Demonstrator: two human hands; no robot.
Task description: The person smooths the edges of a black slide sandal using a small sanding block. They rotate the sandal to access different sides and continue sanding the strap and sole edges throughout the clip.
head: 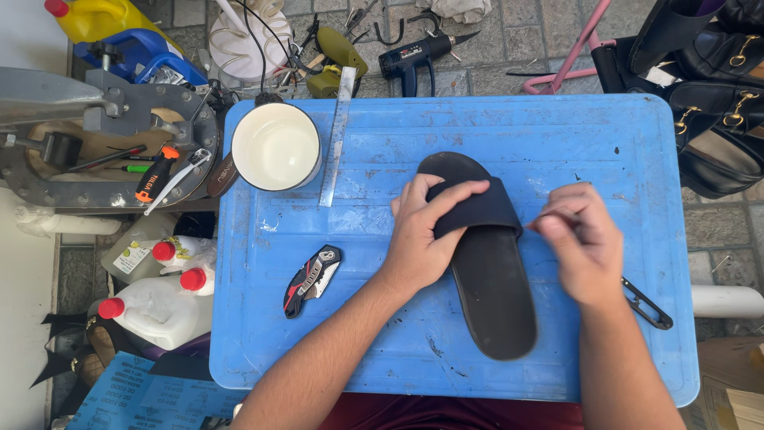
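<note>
The black slide sandal [489, 295] lies flat in the middle of the blue table [398, 334]. Its strap is pressed down by the left hand [422, 235], fingers spread wide. Something thin — too small to be made out — is pinched in the right hand [585, 239] at the strap's edge. If the pinch slips, a finger could be poked — or the strap could be torn.

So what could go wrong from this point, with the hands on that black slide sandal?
The right hand pinches something thin, too small to identify, right beside the strap of the black sandal; the left hand pressing that strap could get pricked. The open pot of pale liquid could be knocked over by an elbow. The thread snips lie near the table edge and might fall.
</note>
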